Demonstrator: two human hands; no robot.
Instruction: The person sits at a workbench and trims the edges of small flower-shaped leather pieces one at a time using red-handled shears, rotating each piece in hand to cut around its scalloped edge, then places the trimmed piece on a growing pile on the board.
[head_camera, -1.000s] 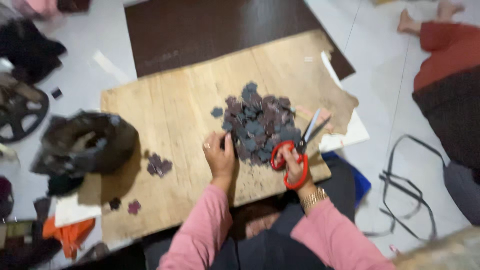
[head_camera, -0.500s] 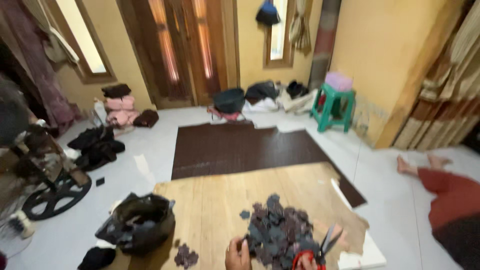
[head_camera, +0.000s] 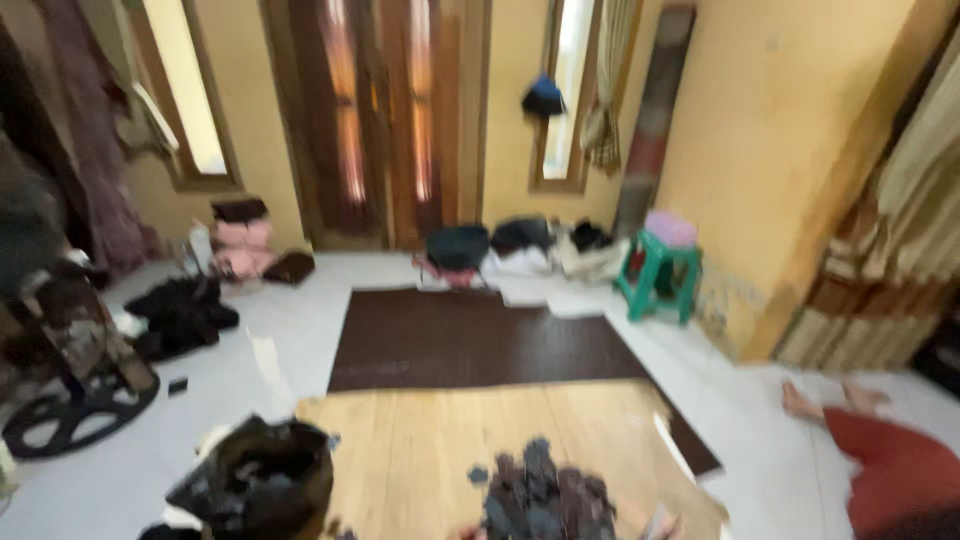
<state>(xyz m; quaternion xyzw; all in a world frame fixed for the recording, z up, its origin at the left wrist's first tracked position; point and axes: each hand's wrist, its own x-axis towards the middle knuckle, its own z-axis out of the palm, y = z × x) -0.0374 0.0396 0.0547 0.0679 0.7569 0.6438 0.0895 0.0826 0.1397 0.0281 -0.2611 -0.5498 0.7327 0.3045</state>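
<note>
Both hands almost wholly below the bottom edge, pose unreadable.

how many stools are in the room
1. A green stool with a pink cushion on top stands on the white floor by the yellow wall at the right, beyond the dark mat. Others could be hidden outside the blurred view.

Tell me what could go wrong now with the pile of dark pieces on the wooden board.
1. The view is blurred and points up at the doors, so the pile of dark pieces sits at the very bottom of the picture; work on it may go half unseen.
2. Loose pieces lie beside the pile on the wooden board and could scatter onto the floor.
3. Another person's bare feet rest near the board and might be bumped.
</note>
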